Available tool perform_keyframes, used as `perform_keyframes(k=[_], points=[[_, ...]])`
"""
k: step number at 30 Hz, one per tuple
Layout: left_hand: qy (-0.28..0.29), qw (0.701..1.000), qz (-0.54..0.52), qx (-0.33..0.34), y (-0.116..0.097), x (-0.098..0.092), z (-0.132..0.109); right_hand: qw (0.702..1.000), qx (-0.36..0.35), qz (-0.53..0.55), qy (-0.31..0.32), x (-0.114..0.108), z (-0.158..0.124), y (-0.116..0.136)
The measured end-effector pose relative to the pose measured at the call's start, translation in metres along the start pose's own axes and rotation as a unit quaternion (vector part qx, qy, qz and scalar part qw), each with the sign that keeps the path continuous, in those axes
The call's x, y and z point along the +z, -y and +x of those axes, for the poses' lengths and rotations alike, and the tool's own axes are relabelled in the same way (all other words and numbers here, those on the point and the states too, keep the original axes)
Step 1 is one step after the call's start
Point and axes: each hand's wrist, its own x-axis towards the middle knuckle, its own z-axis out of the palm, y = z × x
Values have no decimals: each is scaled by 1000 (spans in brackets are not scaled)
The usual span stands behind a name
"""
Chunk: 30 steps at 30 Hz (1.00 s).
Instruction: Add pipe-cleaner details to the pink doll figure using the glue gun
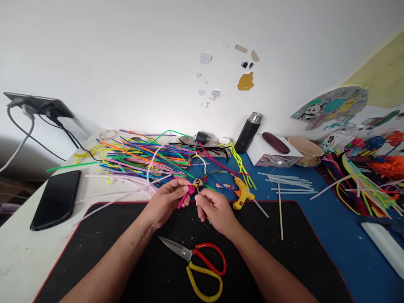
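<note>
My left hand [168,202] pinches a small craft piece of magenta pipe cleaner [191,190], whose short magenta end points down and left. A black, white and yellow part [198,183] with a bit of red sits at the top of the piece, between my hands. Close on its right, my right hand [216,209] has its fingers curled, with thumb and index together near the piece; whatever lies between them is too small to make out. Scissors [191,254] with one red and one yellow handle lie partly open on the black mat [265,256], below my hands.
Many coloured pipe cleaners [142,158] lie behind my hands. A yellow glue gun [242,193], glue sticks [290,181] and a wooden stick [280,214] are to the right. Farther back stand a black flask [249,134] and a tissue box [274,155]. A phone [56,200] lies left.
</note>
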Motion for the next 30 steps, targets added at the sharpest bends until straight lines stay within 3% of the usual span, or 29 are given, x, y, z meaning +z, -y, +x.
perform_keyframes(k=[5, 22, 30], points=[[3, 1000, -5, 0, -1, 1, 0, 999, 14, 20, 30, 2, 0, -3], [-1, 1000, -17, 4, 1, -2, 2, 999, 16, -8, 28, 0, -2, -1], [-7, 1000, -27, -2, 2, -3, 2, 998, -23, -54, -38, -3, -4, -1]])
